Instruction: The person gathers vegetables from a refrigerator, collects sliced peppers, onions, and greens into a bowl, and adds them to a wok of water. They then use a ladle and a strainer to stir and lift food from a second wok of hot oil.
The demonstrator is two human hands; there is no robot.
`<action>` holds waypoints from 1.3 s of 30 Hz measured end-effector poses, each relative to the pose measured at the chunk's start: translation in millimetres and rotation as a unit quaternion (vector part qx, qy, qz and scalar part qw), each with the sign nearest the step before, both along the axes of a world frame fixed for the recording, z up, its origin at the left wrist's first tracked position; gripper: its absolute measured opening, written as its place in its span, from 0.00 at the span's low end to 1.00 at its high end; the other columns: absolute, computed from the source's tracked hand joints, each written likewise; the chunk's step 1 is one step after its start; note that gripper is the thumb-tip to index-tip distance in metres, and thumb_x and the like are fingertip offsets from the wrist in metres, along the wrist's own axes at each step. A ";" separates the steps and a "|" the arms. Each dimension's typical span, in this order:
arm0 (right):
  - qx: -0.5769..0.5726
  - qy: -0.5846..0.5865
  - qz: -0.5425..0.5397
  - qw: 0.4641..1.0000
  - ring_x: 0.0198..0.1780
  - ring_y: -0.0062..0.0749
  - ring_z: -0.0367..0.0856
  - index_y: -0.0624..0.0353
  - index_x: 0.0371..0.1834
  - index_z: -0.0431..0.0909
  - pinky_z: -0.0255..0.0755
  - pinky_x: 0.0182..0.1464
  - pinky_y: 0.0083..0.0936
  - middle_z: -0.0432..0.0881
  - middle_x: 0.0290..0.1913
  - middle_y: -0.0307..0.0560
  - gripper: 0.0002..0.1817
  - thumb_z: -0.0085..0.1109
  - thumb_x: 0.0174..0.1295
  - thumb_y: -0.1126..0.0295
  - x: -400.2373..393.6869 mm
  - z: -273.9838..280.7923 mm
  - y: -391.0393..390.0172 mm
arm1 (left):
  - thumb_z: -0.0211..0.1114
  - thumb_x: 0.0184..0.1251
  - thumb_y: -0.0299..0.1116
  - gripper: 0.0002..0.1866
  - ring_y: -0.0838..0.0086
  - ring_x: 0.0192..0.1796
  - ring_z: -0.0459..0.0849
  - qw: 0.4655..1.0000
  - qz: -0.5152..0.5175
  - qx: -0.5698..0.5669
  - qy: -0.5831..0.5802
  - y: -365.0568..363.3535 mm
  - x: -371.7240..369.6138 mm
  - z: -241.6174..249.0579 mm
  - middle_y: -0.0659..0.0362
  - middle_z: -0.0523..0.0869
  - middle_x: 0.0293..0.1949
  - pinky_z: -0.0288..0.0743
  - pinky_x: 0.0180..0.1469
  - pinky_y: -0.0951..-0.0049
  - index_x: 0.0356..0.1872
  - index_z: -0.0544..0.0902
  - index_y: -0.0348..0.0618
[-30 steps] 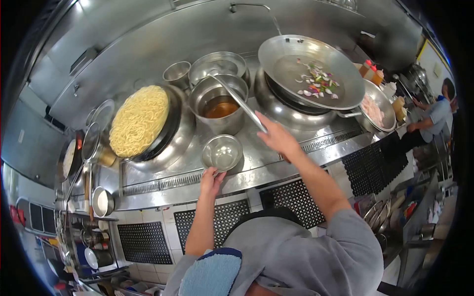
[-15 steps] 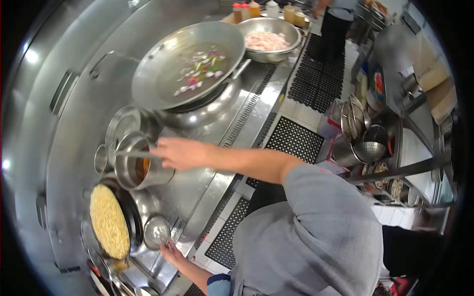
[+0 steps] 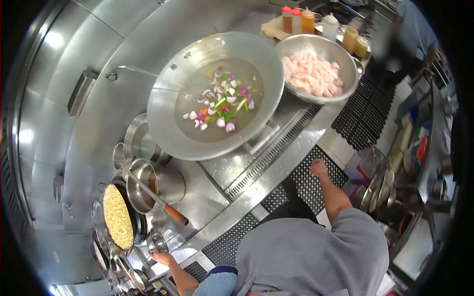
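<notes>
Near the counter's front edge, my left hand (image 3: 161,258) is closed on the rim of a small clear bowl (image 3: 157,240). What the bowl holds cannot be made out. My right hand (image 3: 319,167) hangs in the air above the floor mat, its fingers loosely bent and apart, holding nothing. Across the tall steel pot (image 3: 170,183) lies a ladle with a wooden handle (image 3: 176,215), its handle sticking out toward me. Beside the pot, a heap of yellow noodles (image 3: 117,217) stands in a dark pan.
A big wok (image 3: 163,123) with liquid and cut onion and peppers stands at the back. To its right, a steel colander (image 3: 351,81) holds pale raw meat pieces (image 3: 312,74). Squeeze bottles (image 3: 307,21) line the far end. Another person (image 3: 414,29) stands at far right.
My right hand has let go of the ladle at the pot and swung right, down to my side. My left hand still holds the bowl. The view has turned.
</notes>
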State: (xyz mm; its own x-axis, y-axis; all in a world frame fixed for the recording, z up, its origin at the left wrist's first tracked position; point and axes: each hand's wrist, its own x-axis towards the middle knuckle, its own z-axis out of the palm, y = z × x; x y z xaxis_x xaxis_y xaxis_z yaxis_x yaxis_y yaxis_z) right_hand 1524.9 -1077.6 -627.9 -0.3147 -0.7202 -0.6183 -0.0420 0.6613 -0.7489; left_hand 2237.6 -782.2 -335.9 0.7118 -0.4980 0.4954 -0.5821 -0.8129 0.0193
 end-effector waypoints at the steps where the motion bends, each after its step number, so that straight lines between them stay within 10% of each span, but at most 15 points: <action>1: -0.017 -0.086 -0.126 0.988 0.19 0.35 0.82 0.58 0.28 0.77 0.71 0.15 0.32 0.80 0.21 0.49 0.05 0.56 0.60 0.70 -2.9 9.8 -22.7 | 0.54 0.55 0.14 0.12 0.45 0.57 0.73 1.000 0.005 0.005 0.001 -4.0 -6.5 8.1 0.37 0.69 0.60 0.70 0.58 0.54 0.40 0.78 0.28; 5: 0.070 0.072 -0.083 0.992 0.37 0.43 0.84 0.59 0.47 0.79 0.80 0.27 0.36 0.83 0.41 0.54 0.15 0.52 0.64 0.62 -41.2 -20.3 -108.0 | 0.54 0.55 0.18 0.11 0.43 0.59 0.73 0.999 0.018 -0.031 -0.008 -11.1 -36.0 30.6 0.36 0.72 0.58 0.67 0.62 0.54 0.40 0.78 0.25; 9: -0.064 -0.266 -0.256 0.927 0.34 0.42 0.83 0.61 0.51 0.76 0.78 0.30 0.38 0.83 0.43 0.51 0.18 0.56 0.62 0.64 -35.8 -3.0 -117.2 | 0.60 0.56 0.27 0.15 0.42 0.54 0.76 0.983 0.132 -0.126 0.020 0.7 -54.7 33.2 0.34 0.77 0.51 0.68 0.60 0.54 0.40 0.79 0.22; 12: -0.090 -0.255 -0.228 0.936 0.33 0.42 0.84 0.61 0.46 0.79 0.77 0.30 0.39 0.84 0.40 0.50 0.14 0.57 0.60 0.65 -43.9 -17.2 -100.4 | 0.59 0.58 0.29 0.16 0.56 0.44 0.82 0.721 0.108 -0.599 0.330 5.4 -66.0 23.2 0.47 0.81 0.44 0.82 0.44 0.62 0.45 0.77 0.30; 13: 0.010 -0.027 -0.022 0.999 0.35 0.41 0.84 0.64 0.43 0.80 0.79 0.31 0.35 0.84 0.38 0.53 0.13 0.55 0.60 0.67 -47.1 -2.9 -97.7 | 0.57 0.61 0.28 0.14 0.61 0.44 0.81 0.665 0.171 -0.643 0.339 4.8 -66.8 20.2 0.51 0.80 0.43 0.84 0.46 0.64 0.47 0.75 0.32; 14: 0.104 0.209 0.184 0.955 0.36 0.39 0.85 0.67 0.39 0.81 0.80 0.33 0.30 0.84 0.37 0.56 0.12 0.53 0.61 0.69 -50.3 17.6 -93.4 | 0.56 0.63 0.27 0.14 0.62 0.45 0.80 0.597 0.110 -0.684 0.405 19.3 -58.8 7.4 0.50 0.80 0.43 0.84 0.45 0.64 0.47 0.74 0.31; 15: 0.117 0.135 0.318 0.931 0.36 0.37 0.85 0.66 0.40 0.81 0.80 0.34 0.28 0.84 0.36 0.55 0.13 0.55 0.60 0.68 -49.1 31.8 -89.6 | 0.56 0.62 0.26 0.14 0.61 0.47 0.78 0.644 0.046 -0.637 0.421 47.3 -42.2 -24.2 0.48 0.77 0.45 0.84 0.49 0.64 0.47 0.72 0.28; 17: 0.137 -0.010 0.560 0.817 0.35 0.32 0.85 0.66 0.40 0.82 0.79 0.36 0.24 0.85 0.34 0.53 0.14 0.59 0.58 0.66 -31.2 90.9 -86.1 | 0.55 0.63 0.25 0.13 0.62 0.48 0.75 0.437 0.081 -0.768 0.462 35.0 -63.7 -11.1 0.47 0.73 0.46 0.83 0.53 0.65 0.45 0.71 0.25; 18: 0.135 -0.089 0.657 0.736 0.35 0.30 0.85 0.65 0.40 0.83 0.79 0.37 0.23 0.86 0.33 0.52 0.14 0.61 0.58 0.65 -21.0 128.5 -84.2 | 0.57 0.65 0.23 0.10 0.66 0.49 0.75 0.462 0.105 -0.754 0.454 21.2 -92.4 9.8 0.50 0.73 0.43 0.83 0.50 0.70 0.43 0.71 0.28; 20: 0.117 -0.120 0.655 0.737 0.35 0.26 0.85 0.62 0.46 0.82 0.79 0.34 0.22 0.87 0.34 0.47 0.16 0.62 0.61 0.63 22.8 290.8 -76.1 | 0.60 0.65 0.23 0.10 0.69 0.46 0.76 0.857 0.025 -0.342 0.384 40.8 -105.0 -5.6 0.53 0.72 0.41 0.81 0.47 0.75 0.43 0.71 0.31; 22: 0.038 -0.165 0.704 0.690 0.36 0.24 0.85 0.60 0.51 0.81 0.78 0.34 0.21 0.87 0.36 0.43 0.15 0.61 0.63 0.67 48.7 413.4 -89.7 | 0.62 0.65 0.23 0.10 0.72 0.43 0.78 0.653 0.040 -0.609 0.449 55.8 -101.2 -22.2 0.55 0.73 0.40 0.79 0.46 0.78 0.44 0.72 0.34; 23: -0.091 -0.169 0.723 0.664 0.35 0.22 0.85 0.61 0.51 0.80 0.78 0.33 0.21 0.87 0.35 0.42 0.15 0.62 0.62 0.69 54.7 457.8 -108.1 | 0.62 0.65 0.22 0.10 0.72 0.43 0.78 0.831 0.008 -0.427 0.357 59.7 -113.5 -24.6 0.55 0.74 0.39 0.78 0.47 0.78 0.45 0.73 0.35; 26: -0.230 -0.043 0.682 0.693 0.32 0.21 0.83 0.62 0.51 0.80 0.77 0.32 0.20 0.86 0.32 0.42 0.14 0.61 0.61 0.75 95.8 550.9 -172.2 | 0.60 0.59 0.21 0.12 0.67 0.46 0.77 0.383 0.089 -0.792 0.467 48.6 -120.7 -3.1 0.53 0.74 0.42 0.82 0.51 0.71 0.44 0.73 0.29; 35: -0.636 0.289 0.469 0.541 0.46 0.52 0.82 0.57 0.45 0.82 0.75 0.49 0.41 0.83 0.41 0.57 0.12 0.53 0.61 0.69 419.0 574.5 -412.0 | 0.57 0.60 0.24 0.08 0.68 0.42 0.79 0.354 0.107 -0.815 0.446 34.1 -144.0 -16.2 0.54 0.80 0.39 0.81 0.44 0.71 0.39 0.75 0.31; 39: -0.576 0.430 0.415 0.557 0.48 0.53 0.81 0.61 0.45 0.81 0.75 0.52 0.42 0.83 0.43 0.60 0.13 0.52 0.63 0.66 532.9 590.9 -428.2 | 0.60 0.58 0.26 0.08 0.72 0.37 0.79 0.392 0.137 -0.771 0.483 63.7 -151.6 -37.1 0.57 0.81 0.36 0.79 0.40 0.75 0.38 0.77 0.36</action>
